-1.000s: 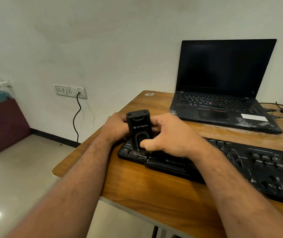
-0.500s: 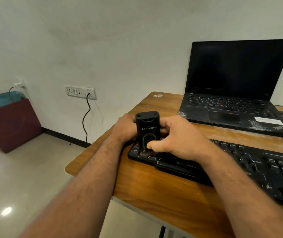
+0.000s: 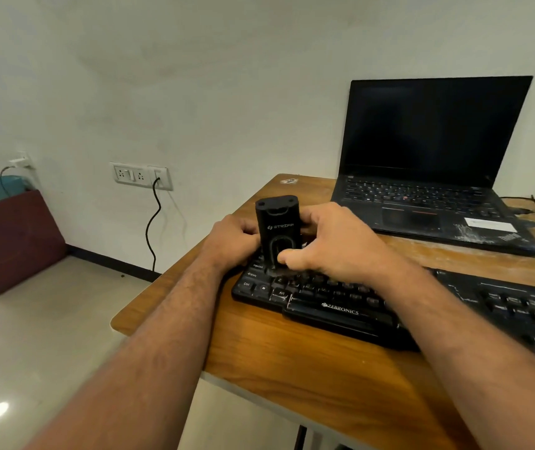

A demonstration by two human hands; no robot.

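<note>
A black STRIFF device (image 3: 277, 225) is held upright on the left end of a black Zebronics keyboard (image 3: 340, 310), with its lower end set against the keys. It is clasped from 2 sides. The grip of the left hand (image 3: 232, 241) is curled at its left side, and that of the right hand (image 3: 334, 243) is closed on its right, thumb pressed to its front. Its blurred base may be bristled. The keyboard is laid on a wooden counter (image 3: 292, 362), and an open laptop (image 3: 428, 177) is set behind it.
</note>
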